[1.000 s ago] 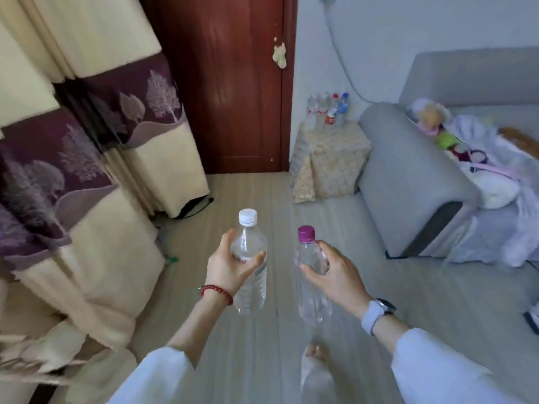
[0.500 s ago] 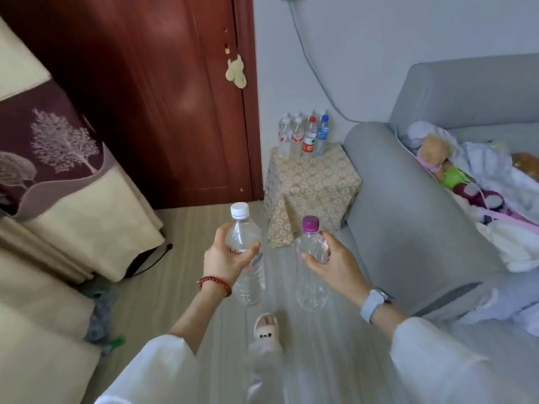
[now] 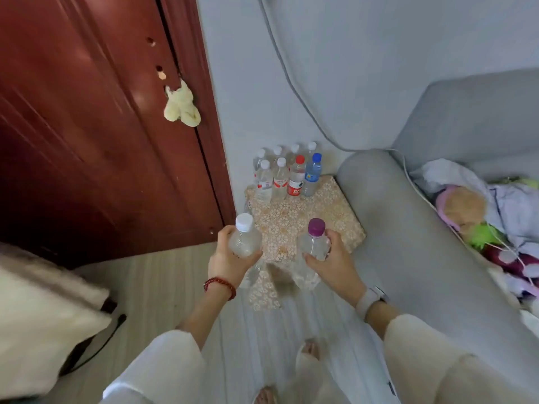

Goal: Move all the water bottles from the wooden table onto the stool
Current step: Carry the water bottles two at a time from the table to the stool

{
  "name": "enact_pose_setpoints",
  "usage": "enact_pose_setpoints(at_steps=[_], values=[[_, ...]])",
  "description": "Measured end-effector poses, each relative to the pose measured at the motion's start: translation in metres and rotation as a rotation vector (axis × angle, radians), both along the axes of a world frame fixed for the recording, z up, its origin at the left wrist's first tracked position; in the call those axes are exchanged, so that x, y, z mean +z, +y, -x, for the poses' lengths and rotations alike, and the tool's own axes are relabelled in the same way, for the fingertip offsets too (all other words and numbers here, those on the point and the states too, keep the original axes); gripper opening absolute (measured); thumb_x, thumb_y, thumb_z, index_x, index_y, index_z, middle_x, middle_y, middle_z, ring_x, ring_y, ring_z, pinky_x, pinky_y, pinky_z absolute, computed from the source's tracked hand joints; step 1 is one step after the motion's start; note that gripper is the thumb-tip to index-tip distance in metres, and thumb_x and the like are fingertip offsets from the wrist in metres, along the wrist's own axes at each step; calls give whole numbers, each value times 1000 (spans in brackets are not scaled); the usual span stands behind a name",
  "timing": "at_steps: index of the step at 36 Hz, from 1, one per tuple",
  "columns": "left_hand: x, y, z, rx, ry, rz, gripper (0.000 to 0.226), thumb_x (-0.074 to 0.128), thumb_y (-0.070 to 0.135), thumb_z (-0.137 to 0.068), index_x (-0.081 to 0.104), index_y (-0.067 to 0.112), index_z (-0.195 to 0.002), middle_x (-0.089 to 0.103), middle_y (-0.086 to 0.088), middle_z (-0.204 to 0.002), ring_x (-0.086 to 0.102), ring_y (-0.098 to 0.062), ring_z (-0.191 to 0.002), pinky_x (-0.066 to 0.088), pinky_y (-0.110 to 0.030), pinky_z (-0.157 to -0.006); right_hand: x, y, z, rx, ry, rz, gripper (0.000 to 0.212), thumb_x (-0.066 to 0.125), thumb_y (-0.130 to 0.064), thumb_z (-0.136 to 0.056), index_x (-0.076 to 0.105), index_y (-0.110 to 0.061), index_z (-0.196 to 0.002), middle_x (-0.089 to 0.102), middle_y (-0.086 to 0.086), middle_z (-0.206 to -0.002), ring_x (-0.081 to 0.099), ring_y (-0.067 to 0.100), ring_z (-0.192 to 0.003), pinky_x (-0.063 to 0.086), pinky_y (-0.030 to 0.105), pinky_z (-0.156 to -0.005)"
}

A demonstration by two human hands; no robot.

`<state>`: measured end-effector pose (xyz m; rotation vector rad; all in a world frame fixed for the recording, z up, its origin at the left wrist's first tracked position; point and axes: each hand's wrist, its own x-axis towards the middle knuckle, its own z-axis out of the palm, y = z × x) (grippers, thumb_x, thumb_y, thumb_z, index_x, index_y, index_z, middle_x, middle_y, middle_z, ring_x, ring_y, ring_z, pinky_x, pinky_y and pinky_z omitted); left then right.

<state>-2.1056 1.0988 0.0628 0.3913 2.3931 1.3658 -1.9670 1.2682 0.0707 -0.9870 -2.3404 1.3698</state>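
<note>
Left hand (image 3: 230,258) grips the white-capped bottle (image 3: 245,237); right hand (image 3: 332,262) grips the purple-capped bottle (image 3: 314,243), above the cloth-covered stool (image 3: 332,208); bottle cluster (image 3: 287,173) at 12 o'clock.

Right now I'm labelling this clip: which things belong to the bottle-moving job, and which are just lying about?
Part of the job:
- left hand gripping the white-capped bottle
- right hand gripping the purple-capped bottle
- cloth-covered stool
- bottles already standing on it

Just lying about:
- grey sofa
- stuffed toy
- red door
- yellow cloth on the door
</note>
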Motion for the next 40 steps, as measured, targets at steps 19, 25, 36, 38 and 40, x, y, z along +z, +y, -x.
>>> enact_pose_setpoints(at_steps=[19, 25, 36, 38, 40], values=[[-197, 218, 174, 252, -214, 167, 75, 81, 41, -59, 39, 23, -118, 59, -3, -99, 56, -22, -81, 43, -29, -70, -189, 194, 244, 8, -160, 228, 64, 77, -13, -69, 38, -11, -120, 34, 1, -114, 39, 10, -101, 28, -9, -70], [-206, 243, 187, 312, -169, 141, 78, 85, 31, -55, 39, 8, -113, 47, 2, -95, 46, -17, -83, 37, -27, -68, -214, 198, 266, 16, -85, 263, 57, 74, -14, -73, 40, -15, -119, 38, 0, -115, 45, 15, -108, 38, 4, -88], [-197, 243, 185, -97, -211, 150, 108, 83, 6, -58, 18, 34, -140, 31, -1, -125, 37, -8, -107, 30, -20, -95, -211, 209, 261, 59, -38, 352, 61, 67, -21, -81, 38, -24, -135, 49, -2, -122, 48, 20, -115, 44, 38, -100], [-196, 241, 188, -126, -221, 160, 101, 80, 3, -61, 24, 36, -138, 31, -3, -129, 36, -8, -107, 30, -16, -94, -209, 211, 261, 73, -35, 397, 60, 67, -21, -81, 38, -23, -134, 50, 0, -127, 51, 19, -116, 44, 40, -101], [-196, 239, 195, -157, -237, 166, 93, 78, 0, -63, 31, 31, -137, 32, -6, -135, 37, -9, -110, 32, -18, -94, -208, 214, 262, 82, -42, 423, 59, 66, -21, -83, 37, -22, -135, 52, -2, -127, 53, 13, -114, 46, 34, -99]])
